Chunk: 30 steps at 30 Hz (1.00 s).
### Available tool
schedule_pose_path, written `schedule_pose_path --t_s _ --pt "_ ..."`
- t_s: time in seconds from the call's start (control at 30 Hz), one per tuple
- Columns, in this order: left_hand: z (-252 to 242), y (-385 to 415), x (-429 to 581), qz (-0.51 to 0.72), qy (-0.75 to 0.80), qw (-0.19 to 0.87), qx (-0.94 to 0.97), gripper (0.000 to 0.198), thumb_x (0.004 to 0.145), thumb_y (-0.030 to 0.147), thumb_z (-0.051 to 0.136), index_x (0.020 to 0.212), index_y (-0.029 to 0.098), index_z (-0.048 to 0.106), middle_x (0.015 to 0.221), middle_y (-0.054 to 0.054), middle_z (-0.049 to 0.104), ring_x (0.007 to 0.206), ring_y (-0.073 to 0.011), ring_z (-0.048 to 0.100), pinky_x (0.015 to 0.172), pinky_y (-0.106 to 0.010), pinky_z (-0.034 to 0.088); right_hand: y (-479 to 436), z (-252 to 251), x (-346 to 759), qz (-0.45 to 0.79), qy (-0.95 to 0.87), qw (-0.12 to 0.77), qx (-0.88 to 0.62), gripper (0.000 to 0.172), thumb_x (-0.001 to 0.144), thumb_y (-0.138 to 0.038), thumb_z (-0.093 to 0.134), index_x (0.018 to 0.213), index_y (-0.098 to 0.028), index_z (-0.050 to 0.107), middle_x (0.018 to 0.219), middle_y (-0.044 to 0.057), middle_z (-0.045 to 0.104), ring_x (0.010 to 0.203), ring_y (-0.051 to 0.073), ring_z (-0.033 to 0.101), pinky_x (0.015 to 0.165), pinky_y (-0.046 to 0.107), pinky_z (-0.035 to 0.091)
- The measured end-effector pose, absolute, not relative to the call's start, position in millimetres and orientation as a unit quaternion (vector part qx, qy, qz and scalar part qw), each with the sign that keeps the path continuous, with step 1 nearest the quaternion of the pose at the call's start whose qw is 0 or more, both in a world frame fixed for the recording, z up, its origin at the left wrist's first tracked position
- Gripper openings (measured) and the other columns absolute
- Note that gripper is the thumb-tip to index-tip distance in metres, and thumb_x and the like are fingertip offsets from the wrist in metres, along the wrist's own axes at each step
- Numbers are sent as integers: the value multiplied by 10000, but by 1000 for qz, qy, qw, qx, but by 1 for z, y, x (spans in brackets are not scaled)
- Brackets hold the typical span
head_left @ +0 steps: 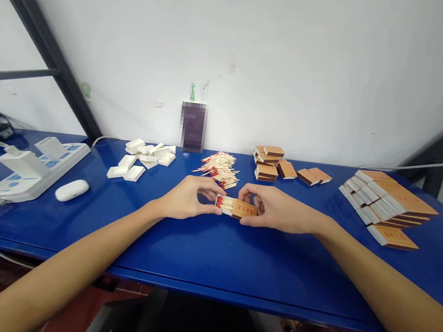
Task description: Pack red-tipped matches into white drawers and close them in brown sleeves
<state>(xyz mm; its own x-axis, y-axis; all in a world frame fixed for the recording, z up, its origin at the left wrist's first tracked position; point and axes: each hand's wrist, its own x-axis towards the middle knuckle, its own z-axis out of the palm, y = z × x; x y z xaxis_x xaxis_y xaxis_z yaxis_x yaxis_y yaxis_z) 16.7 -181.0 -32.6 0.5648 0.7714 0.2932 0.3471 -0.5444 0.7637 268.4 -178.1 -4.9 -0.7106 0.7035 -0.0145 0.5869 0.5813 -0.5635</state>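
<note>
Between my two hands is a matchbox, its white tray (225,211) of red-tipped matches partly inside the orange sleeve (245,209). My left hand (190,199) pinches the tray's outer left end between thumb and fingers. The sleeve's right end is gripped by my right hand (271,207). Just beyond my hands lies a loose pile of matches (219,167), red heads mostly toward me. White empty trays (150,154) lie scattered behind and left of my left hand. Several orange sleeves (268,163) are heaped behind my right hand.
Stacked matchboxes (390,200) stand at the right of the blue table (194,254). On the left are a power strip (38,176) with plugs and cables, and a white earphone case (72,190). A dark pixelated object (194,127) leans on the wall.
</note>
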Motion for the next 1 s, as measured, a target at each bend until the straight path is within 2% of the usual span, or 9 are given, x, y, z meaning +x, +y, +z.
schedule_pose_path --t_s 0.23,0.33,0.4,0.47,0.6,0.7,1.0 --pt "-35 -179 20 351 353 421 759 487 678 332 848 1081 111 686 1050 -99 695 907 -187 686 876 -346 571 -179 -16 261 203 -899 184 -342 258 773 -288 668 995 -189 580 886 30 624 706 161 542 647 286 410" --pt "-37 -174 18 377 356 447 729 550 790 434 749 1212 107 615 1026 -101 680 768 -145 679 730 -287 576 -179 -20 260 159 -904 219 -331 266 774 -265 667 1008 -195 561 923 37 612 745 170 549 666 288 415" --pt "-38 -173 18 364 364 443 734 536 892 496 608 1254 102 585 839 -47 656 609 -104 621 575 -229 527 -180 -22 259 132 -906 238 -324 271 783 -252 656 1026 -200 546 955 44 597 783 179 552 679 289 419" --pt "-39 -174 18 339 365 434 750 514 941 504 521 1253 101 583 709 -4 597 561 -100 582 519 -209 483 -181 -23 258 111 -907 244 -324 259 795 -248 639 1027 -202 533 974 50 583 809 186 553 691 295 424" --pt "-41 -178 23 336 361 375 784 402 944 436 544 1190 126 614 784 -13 616 639 -102 585 617 -222 493 -184 -25 254 91 -906 229 -344 245 804 -268 619 1017 -203 515 981 56 581 814 197 565 709 312 433" --pt "-42 -180 25 326 372 340 800 370 964 415 508 1158 125 629 757 -8 609 614 -104 571 609 -227 472 -186 -26 253 93 -902 219 -360 254 805 -293 618 1016 -206 506 1007 64 596 828 206 579 714 318 436" --pt "-43 -178 26 330 383 392 769 413 953 389 522 1236 101 608 800 -38 645 657 -119 599 645 -251 514 -187 -30 252 86 -901 227 -360 245 827 -266 604 1049 -206 519 1025 62 623 834 206 598 724 322 448"
